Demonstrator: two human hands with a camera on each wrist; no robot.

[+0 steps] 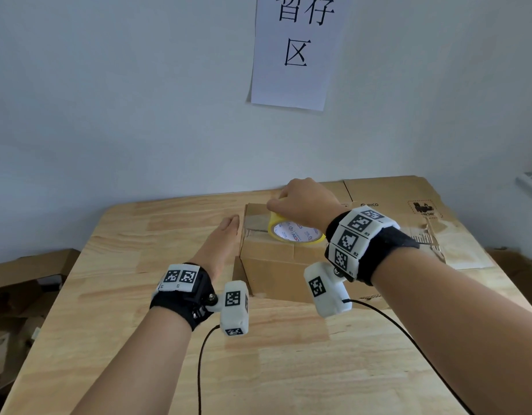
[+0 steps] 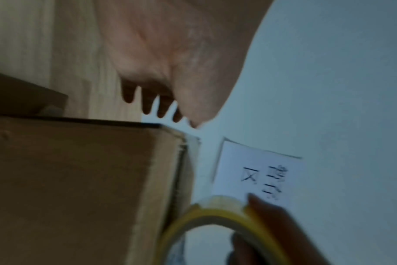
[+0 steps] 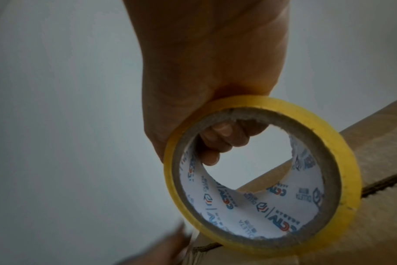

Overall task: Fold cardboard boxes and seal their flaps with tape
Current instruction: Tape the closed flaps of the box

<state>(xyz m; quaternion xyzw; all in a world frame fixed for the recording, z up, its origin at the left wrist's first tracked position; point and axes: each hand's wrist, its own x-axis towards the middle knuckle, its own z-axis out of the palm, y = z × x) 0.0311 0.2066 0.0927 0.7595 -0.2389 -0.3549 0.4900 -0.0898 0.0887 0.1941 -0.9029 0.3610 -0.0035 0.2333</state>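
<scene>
A closed cardboard box [image 1: 267,259] is seen at frame centre on the wooden table [image 1: 109,310]. The yellow tape roll [image 1: 294,232] is held upon its top by the right hand [image 1: 303,202], grip curled through the core. The left hand [image 1: 219,244], fingers straight, lies against the box's left side.

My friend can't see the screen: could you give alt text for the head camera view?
A right hand grips a yellow tape roll on top of a cardboard box on a wooden table. The left hand lies flat against the box's left side.
</scene>
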